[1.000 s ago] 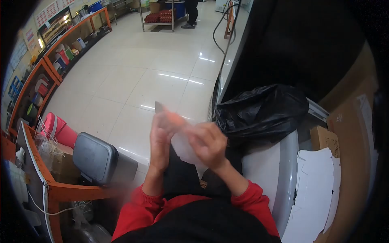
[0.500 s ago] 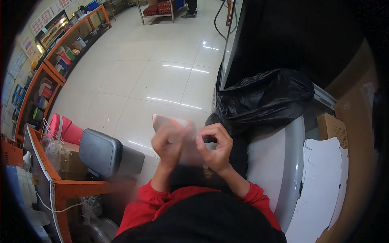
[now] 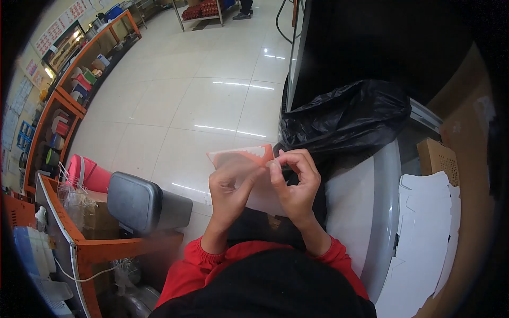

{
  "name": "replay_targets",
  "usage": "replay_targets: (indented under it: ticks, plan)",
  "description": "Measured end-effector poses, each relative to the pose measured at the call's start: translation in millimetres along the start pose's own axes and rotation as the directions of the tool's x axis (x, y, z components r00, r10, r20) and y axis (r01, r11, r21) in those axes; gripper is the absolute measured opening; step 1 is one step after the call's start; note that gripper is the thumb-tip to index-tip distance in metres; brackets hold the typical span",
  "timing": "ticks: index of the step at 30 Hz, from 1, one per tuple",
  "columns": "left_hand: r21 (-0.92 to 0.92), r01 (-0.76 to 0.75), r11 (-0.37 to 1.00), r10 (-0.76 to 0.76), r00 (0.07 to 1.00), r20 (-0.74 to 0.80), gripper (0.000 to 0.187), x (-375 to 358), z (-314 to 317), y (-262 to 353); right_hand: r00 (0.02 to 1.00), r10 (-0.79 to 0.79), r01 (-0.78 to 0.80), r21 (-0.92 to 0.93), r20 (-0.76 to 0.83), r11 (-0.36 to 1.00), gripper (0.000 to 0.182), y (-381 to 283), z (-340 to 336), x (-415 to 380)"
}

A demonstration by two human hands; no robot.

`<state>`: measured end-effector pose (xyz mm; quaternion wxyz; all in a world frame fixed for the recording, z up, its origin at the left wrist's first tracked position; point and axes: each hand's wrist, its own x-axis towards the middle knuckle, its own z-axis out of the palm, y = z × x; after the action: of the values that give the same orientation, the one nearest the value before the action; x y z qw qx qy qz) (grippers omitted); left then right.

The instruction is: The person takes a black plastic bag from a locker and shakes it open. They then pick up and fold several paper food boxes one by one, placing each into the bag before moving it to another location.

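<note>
A thin, partly see-through plastic bag [image 3: 259, 155] with an orange and white printed edge is held up in front of my body. My left hand [image 3: 228, 193] grips its left side, thumb pressed towards the printed edge. At the upper right corner, my right hand [image 3: 298, 185] pinches the bag between thumb and forefinger, with the other fingers curled. The bag's lower part hangs between both hands. What it contains, if anything, cannot be made out.
A grey lidded bin [image 3: 135, 201] stands at left beside an orange-framed table [image 3: 106, 246]. A pink bucket [image 3: 90, 174] is behind it. To the right are a black plastic bag [image 3: 344, 122], flattened white cardboard [image 3: 421, 228] and a brown box [image 3: 437, 159]. Another person's shoe [image 3: 242, 16] shows far off.
Both hands have shifted slightly right, and the blur on the left hand has eased. The bag's printed edge is now stretched between the hands, with its corner at my right fingertips.
</note>
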<state>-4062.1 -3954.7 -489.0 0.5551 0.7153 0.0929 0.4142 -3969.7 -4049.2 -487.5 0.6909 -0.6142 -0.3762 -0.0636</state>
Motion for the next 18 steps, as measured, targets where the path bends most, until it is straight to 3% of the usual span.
replay_targets:
  ticks: [8,14,18]
  plan:
    - [-0.065,-0.015,0.998,0.009,0.995,-0.097,0.016,-0.4,1.0,-3.5,0.995,-0.086,0.089,-0.059,0.043,0.994,0.013,3.3,6.3,4.8]
    - [-0.025,0.053,0.998,-0.054,0.998,-0.027,0.010,6.5,0.0,-21.8,0.996,0.006,-0.007,0.012,0.086,1.000,0.012,11.3,-1.7,12.6]
    - [-0.190,0.166,0.968,-0.171,0.985,-0.013,0.010,4.2,18.7,-18.5,0.998,0.017,-0.015,-0.029,0.063,0.999,0.012,12.5,-15.0,11.9]
